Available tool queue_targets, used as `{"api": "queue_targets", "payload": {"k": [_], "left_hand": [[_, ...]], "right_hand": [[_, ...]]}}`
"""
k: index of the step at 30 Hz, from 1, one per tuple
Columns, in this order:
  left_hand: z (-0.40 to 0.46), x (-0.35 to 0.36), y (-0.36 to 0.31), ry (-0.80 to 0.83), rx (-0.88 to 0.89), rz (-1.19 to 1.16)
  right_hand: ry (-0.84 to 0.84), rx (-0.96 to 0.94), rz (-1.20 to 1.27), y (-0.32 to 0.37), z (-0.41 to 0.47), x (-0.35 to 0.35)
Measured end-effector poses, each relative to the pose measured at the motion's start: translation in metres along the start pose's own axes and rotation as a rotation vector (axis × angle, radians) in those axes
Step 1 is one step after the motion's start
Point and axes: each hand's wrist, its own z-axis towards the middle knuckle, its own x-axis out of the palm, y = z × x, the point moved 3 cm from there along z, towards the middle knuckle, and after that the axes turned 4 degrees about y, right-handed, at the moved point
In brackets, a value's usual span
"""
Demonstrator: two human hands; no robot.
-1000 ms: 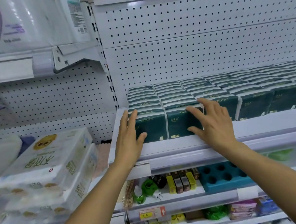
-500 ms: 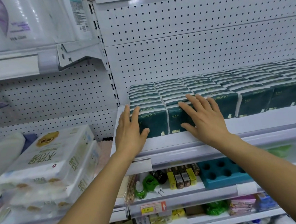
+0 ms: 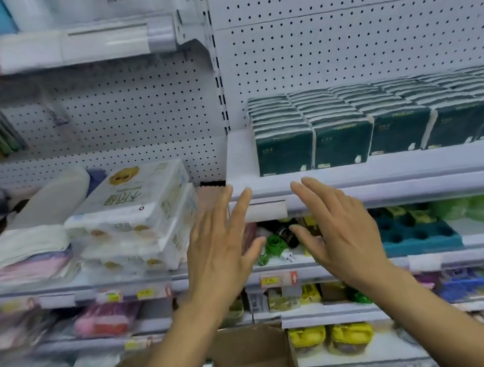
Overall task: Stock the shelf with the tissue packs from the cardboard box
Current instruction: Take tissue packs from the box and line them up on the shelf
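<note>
Dark green tissue packs [image 3: 341,143] stand in several tight rows on the white shelf [image 3: 382,168] at the upper right. My left hand [image 3: 220,245] and my right hand [image 3: 335,230] hover below the shelf's front edge, fingers straight and spread, holding nothing and touching nothing. A brown cardboard box [image 3: 253,358] with an open flap sits at the bottom centre, partly behind my left forearm. Its inside is hidden.
White bulk tissue bundles [image 3: 135,200] are stacked on the left shelf beside folded cloths [image 3: 27,256]. A teal tray with holes [image 3: 416,230] and small bottles sit one shelf below the packs. Lower shelves hold mixed goods. White pegboard [image 3: 339,38] backs everything.
Both hands have let go of the front tissue packs and dropped below the shelf edge. The view has tilted down and left, bringing the cardboard box into sight.
</note>
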Motion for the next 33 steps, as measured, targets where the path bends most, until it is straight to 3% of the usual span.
{"api": "queue_targets", "payload": {"k": [5,14,22,25,33], "left_hand": [[-0.082,0.005,0.046,0.138,-0.071,0.046],[-0.24,0.042,0.141,0.504,-0.369,0.031],[-0.357,0.105,0.187,0.74,-0.676,-0.19],[-0.398,0.135,0.198,0.81,-0.649,-0.203],[-0.451,0.198,0.219,1.029,-0.402,0.035]], "right_hand": [[0.168,-0.035,0.073,0.062,-0.06,0.044],[0.571,-0.079,0.145,0.145,-0.149,0.14],[0.929,-0.139,0.313,0.193,-0.213,0.231],[1.034,-0.17,0.338,0.213,-0.243,0.262],[1.255,-0.18,0.329,0.238,-0.315,0.316]]}}
